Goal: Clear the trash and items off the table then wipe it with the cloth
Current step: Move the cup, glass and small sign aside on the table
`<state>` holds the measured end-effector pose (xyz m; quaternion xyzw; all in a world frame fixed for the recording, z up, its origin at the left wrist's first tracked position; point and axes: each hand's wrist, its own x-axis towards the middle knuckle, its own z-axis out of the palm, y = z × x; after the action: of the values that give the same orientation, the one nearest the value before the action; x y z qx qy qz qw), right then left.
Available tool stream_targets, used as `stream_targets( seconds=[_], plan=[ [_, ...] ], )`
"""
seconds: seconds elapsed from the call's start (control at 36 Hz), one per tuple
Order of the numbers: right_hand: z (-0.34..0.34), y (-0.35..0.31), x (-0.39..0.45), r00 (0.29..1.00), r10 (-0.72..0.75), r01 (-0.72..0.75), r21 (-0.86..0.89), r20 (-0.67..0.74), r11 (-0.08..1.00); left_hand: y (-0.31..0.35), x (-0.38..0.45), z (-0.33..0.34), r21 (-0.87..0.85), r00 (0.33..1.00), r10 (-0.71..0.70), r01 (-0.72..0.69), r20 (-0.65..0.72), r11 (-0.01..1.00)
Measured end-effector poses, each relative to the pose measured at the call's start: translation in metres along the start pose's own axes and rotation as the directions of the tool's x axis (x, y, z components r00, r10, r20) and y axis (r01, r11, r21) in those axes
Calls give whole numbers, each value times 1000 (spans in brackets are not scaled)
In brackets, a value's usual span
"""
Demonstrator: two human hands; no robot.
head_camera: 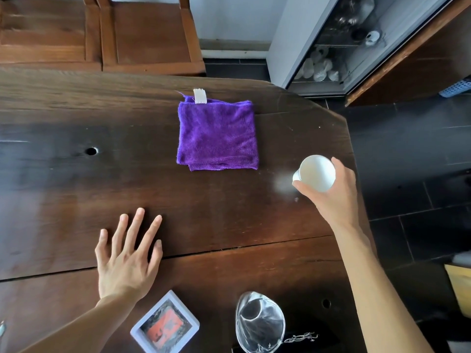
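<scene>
A folded purple cloth (217,135) with a white tag lies on the dark wooden table (76,189), toward the far middle. My right hand (334,192) is closed around a white paper cup (316,173), held tilted over the table's right edge. My left hand (128,253) hovers flat just above the near table surface with fingers spread and nothing in it. A clear glass cup (259,322) stands at the near edge. Beside the glass is a white square tray (165,326) holding something red and dark.
Wooden chairs (150,34) stand behind the table's far edge. A glass-fronted cabinet (339,44) is at the upper right. Dark tiled floor (407,149) runs along the right of the table. A small knot hole (91,151) marks the tabletop on the left.
</scene>
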<state>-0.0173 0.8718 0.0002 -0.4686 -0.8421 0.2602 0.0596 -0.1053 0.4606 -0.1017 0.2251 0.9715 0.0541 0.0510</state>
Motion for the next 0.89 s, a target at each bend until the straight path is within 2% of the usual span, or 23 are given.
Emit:
stream_targets(
  seconds=[0.08,0.19,0.33,0.56,0.67,0.75,0.89],
  plan=[
    [-9,8,-1,999,-33,32,24,20,999,1,1,-1,-4,1000,-3,3,-3,1000],
    [-13,11,2,993,-112,113,-50,22,992,2,0,-2,-3,1000,-5,5,-5,1000],
    [-12,9,4,991,-92,87,52,100,995,0,0,1,5,1000,-5,5,-13,1000],
    [7,9,-8,998,-55,58,96,-38,994,0,1,1,7,1000,-13,13,7,1000],
    [10,6,-8,998,-46,52,115,-52,992,2,0,-1,7,1000,-17,17,17,1000],
    [1,6,-4,996,-88,89,76,-15,993,2,1,-3,4,1000,-17,17,19,1000],
    [-14,10,3,984,-124,120,45,127,992,0,1,0,6,1000,-10,10,21,1000]
  ],
)
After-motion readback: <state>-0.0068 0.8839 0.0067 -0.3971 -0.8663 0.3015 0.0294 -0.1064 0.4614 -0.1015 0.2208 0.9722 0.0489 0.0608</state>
